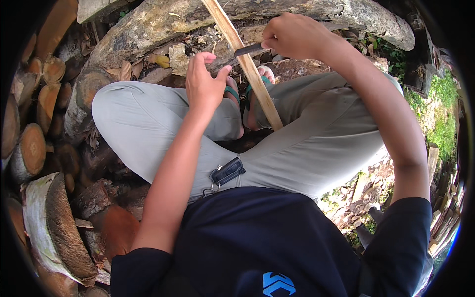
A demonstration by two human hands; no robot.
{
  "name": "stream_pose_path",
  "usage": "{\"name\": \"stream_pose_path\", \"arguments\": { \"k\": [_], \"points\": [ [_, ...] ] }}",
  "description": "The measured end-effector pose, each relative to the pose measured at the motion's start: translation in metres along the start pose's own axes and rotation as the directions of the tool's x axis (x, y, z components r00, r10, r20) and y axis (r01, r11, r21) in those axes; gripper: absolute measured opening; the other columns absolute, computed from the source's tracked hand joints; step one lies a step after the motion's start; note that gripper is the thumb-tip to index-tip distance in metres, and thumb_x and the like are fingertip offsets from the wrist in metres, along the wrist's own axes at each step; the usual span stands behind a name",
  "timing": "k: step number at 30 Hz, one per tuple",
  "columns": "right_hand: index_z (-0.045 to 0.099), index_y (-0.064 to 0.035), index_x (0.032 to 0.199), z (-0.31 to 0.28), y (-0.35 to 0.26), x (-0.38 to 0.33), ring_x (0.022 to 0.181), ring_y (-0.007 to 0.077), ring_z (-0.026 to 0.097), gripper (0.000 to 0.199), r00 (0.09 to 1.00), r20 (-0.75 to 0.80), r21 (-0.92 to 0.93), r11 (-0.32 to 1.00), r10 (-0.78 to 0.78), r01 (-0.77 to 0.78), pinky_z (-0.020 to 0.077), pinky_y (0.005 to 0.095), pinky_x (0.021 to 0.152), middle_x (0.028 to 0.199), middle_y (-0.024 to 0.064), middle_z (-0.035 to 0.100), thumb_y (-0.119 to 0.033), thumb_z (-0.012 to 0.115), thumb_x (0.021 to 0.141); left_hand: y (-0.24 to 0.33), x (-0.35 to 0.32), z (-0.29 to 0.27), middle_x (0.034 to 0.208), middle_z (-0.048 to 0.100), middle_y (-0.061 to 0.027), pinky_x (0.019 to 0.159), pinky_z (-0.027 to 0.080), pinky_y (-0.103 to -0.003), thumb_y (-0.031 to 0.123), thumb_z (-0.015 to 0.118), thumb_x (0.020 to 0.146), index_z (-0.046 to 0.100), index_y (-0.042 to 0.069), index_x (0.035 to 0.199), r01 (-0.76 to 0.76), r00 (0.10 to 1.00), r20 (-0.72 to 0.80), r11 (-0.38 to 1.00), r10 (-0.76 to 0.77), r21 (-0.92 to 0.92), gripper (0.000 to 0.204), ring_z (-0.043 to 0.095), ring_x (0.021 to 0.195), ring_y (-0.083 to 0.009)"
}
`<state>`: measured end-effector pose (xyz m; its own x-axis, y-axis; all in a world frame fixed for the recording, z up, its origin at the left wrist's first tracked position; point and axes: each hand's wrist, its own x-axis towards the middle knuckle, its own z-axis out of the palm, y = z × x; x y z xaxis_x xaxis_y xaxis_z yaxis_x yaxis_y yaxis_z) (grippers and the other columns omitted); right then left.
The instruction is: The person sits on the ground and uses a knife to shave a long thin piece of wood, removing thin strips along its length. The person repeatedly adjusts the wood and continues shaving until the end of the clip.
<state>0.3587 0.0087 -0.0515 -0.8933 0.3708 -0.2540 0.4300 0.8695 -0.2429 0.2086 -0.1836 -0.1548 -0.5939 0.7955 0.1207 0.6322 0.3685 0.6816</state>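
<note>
Between two hands [205, 86], one wooden strip [252, 74], one dark blade [249, 49]

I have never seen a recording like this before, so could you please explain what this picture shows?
There is no machine here, only a person working bare-handed. The single picture comes from a wide fisheye camera worn on that person's head and looking down, so straight edges bend toward the rim, and its left is the person's left.

The right hand grips a dark blade, which crosses a pale wood strip in this view. The left hand is open nearby and appears to hold nothing. The strip slants down between the legs. Beyond the feet lies a long log, and cut logs are piled at the left.
</note>
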Motion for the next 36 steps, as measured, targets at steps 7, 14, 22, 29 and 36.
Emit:
{"name": "stream_pose_path", "arguments": {
  "k": [7, 14, 22, 29, 36],
  "points": [
    [0.074, -0.0091, 0.098, -0.028, 0.060, 0.022, 0.093, 0.0422, 0.068, 0.026, 0.978, -0.179, 0.263, 0.963, 0.106, -0.057, 0.0530, 0.0494, 0.085, 0.091, 0.0227, 0.071, -0.029, 0.058, 0.094, 0.028, -0.039, 0.023, 0.100, 0.060, -0.0121, 0.082, 0.052, -0.040, 0.046, 0.093, 0.063, 0.045, 0.000, 0.117, 0.212, 0.896, 0.384, 0.975, -0.222, 0.070, 0.086, 0.063, 0.093, -0.0268],
    [0.072, -0.0103, 0.100, -0.021, 0.042, 0.029, 0.087, 0.0325, 0.070, 0.019, 0.997, -0.081, 0.144, 0.989, -0.013, 0.024, 0.0533, 0.0472, 0.076, 0.080, 0.0141, 0.070, -0.028, 0.069, 0.093, 0.002, -0.023, 0.052, 0.083, 0.064, -0.0047, 0.065, 0.051, -0.029, 0.041, 0.086, 0.077, 0.057, -0.002, 0.115, 0.512, 0.797, 0.535, 0.782, -0.280, -0.354, 0.064, 0.060, 0.069, -0.0132],
    [0.074, -0.0021, 0.104, -0.049, 0.033, 0.019, 0.101, 0.0379, 0.071, 0.031, 0.974, -0.143, 0.198, 0.969, 0.175, -0.145, 0.0576, 0.0469, 0.086, 0.104, 0.0195, 0.072, -0.031, 0.067, 0.095, -0.028, 0.004, 0.016, 0.062, 0.045, 0.0028, 0.043, 0.028, -0.023, 0.032, 0.044, 0.108, 0.056, 0.007, 0.098, 0.450, 0.870, 0.122, 0.668, -0.478, -0.592, 0.030, 0.036, 0.049, -0.0052],
    [0.071, 0.0049, 0.093, -0.034, 0.052, 0.024, 0.088, 0.0425, 0.072, 0.039, 0.917, -0.277, 0.229, 0.946, 0.287, -0.227, 0.0571, 0.0502, 0.074, 0.089, 0.0253, 0.071, -0.032, 0.062, 0.099, 0.017, 0.010, 0.023, 0.070, 0.048, 0.0032, 0.041, 0.026, -0.022, 0.021, 0.055, 0.104, 0.053, 0.010, 0.106, 0.428, 0.895, 0.208, 0.630, -0.394, -0.648, 0.012, 0.033, 0.047, -0.0036],
    [0.068, 0.0032, 0.097, -0.022, 0.047, 0.038, 0.089, 0.0411, 0.071, 0.036, 0.982, -0.130, 0.317, 0.944, 0.140, -0.093, 0.0554, 0.0492, 0.077, 0.088, 0.0238, 0.071, -0.032, 0.062, 0.099, 0.024, 0.025, 0.019, 0.062, 0.037, 0.0085, 0.039, 0.021, -0.023, 0.029, 0.065, 0.100, 0.048, 0.014, 0.089, 0.558, 0.828, 0.366, 0.563, -0.424, -0.610, 0.025, 0.028, 0.044, -0.0020]
  ]
}}
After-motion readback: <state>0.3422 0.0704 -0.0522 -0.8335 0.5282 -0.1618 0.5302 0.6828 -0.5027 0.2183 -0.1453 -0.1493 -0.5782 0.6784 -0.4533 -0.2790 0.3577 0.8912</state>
